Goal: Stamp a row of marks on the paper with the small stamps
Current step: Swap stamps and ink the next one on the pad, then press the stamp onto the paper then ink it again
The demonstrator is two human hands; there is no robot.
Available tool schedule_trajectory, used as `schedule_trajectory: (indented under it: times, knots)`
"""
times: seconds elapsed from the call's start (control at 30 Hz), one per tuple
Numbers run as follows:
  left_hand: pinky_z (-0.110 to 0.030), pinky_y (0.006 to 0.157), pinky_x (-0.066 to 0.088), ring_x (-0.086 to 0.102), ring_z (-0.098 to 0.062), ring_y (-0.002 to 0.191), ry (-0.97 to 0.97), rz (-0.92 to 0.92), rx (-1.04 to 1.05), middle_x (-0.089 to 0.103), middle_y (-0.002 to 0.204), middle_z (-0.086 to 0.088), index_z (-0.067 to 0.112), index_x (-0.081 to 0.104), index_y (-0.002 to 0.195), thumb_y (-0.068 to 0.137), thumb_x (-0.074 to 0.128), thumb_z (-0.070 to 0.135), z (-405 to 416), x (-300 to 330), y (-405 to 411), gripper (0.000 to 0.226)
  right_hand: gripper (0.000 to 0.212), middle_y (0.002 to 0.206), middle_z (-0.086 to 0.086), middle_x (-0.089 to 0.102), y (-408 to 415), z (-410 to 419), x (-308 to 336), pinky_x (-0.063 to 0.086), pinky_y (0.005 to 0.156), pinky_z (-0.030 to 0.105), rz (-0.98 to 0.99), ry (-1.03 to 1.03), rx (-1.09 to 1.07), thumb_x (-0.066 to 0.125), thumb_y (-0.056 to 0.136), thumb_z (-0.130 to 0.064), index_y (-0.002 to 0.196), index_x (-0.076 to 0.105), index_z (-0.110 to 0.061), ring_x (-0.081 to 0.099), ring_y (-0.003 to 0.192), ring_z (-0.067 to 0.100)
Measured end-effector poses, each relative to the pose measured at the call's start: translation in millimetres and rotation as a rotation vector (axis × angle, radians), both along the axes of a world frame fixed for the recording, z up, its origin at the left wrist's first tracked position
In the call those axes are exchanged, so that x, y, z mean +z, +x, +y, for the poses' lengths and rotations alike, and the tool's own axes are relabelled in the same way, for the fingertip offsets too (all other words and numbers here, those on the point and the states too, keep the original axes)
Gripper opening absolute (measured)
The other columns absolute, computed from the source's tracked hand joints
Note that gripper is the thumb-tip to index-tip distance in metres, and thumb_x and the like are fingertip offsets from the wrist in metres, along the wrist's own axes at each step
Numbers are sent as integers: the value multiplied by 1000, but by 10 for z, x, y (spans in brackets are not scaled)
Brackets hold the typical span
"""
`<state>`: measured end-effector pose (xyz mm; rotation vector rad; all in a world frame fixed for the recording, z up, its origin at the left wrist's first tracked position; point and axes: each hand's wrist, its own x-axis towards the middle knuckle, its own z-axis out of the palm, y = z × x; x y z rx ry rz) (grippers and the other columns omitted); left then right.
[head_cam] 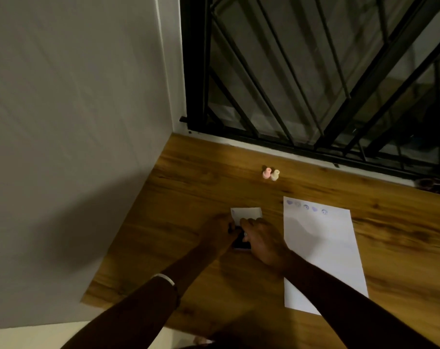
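A white paper lies on the wooden table, with a row of several bluish marks along its top edge. A pink stamp and a cream stamp stand together near the window. Left of the paper sits a dark ink pad with its white lid raised behind it. My left hand grips the pad's left edge. My right hand rests over the pad, its fingers closed on a small pale stamp that is mostly hidden.
A grey wall runs along the table's left side. A black metal window grille stands behind the far edge. Bare wood lies between the ink pad and the two standing stamps. Dark objects sit at the far right edge.
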<state>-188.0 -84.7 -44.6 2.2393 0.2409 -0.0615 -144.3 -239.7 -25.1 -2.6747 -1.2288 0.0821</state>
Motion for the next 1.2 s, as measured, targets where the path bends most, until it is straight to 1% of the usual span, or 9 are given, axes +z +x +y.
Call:
schedule_trajectory:
  times: [0.13,0.3,0.4,0.47,0.53,0.67,0.83,0.97,1.2]
  knots:
    - [-34,61,39,55,-27,66,-17,8,-1,60,77,-15,4,60,85,91,60,29,-18,47,-11,26,28,101,11,66,-39,-3,9,51,73,38,-26,-25,-23,64,85,-17,112,54,-13,60,90,28]
    - [-25,56,32,46,-17,61,-13,22,9,50,69,-1,10,53,76,90,62,29,-24,49,-30,25,24,113,12,63,-103,-100,34,53,83,39,16,-4,-89,58,91,-20,112,46,-17,59,101,27]
    - [-23,53,35,54,-20,64,-12,46,25,54,67,0,13,54,74,87,64,32,-30,56,14,25,20,108,10,65,-96,-214,99,54,76,36,5,68,-189,59,91,-23,106,45,-19,61,95,26]
    - [-30,60,42,60,-25,71,-41,51,69,61,73,-10,10,58,75,88,64,35,-46,88,58,29,22,101,9,67,-50,-344,139,52,69,34,-26,75,-247,63,88,-24,103,47,-19,63,89,26]
    - [-33,65,42,58,-21,71,-63,16,117,59,73,-8,10,58,73,90,61,37,-84,144,108,32,22,93,9,67,11,-526,193,49,64,32,-41,68,-303,65,86,-26,100,49,-18,64,82,25]
    - [-31,63,37,56,-21,69,-66,-61,45,58,71,-10,9,59,73,96,52,34,-358,313,228,34,19,94,9,68,177,-934,255,53,69,36,-70,29,-380,59,91,-28,103,52,-16,63,83,25]
    - [-36,78,52,65,-23,91,81,-24,-160,71,100,-7,15,63,105,100,40,37,-926,485,416,32,19,97,10,68,412,-1364,321,51,65,35,-103,-27,-542,61,90,-27,103,50,-17,63,82,27]
    - [-33,88,52,62,-23,108,193,22,-324,63,123,-4,22,53,118,95,48,45,-1433,467,493,33,19,94,9,69,619,-1662,355,52,61,37,-98,-35,-609,62,89,-26,100,47,-19,63,79,28]
    - [-40,85,54,63,-30,105,330,83,-502,61,120,-9,18,32,133,76,69,55,-2022,291,550,78,21,93,6,65,928,-1929,234,48,59,31,-93,-81,-650,59,90,-29,104,44,-22,58,75,21]
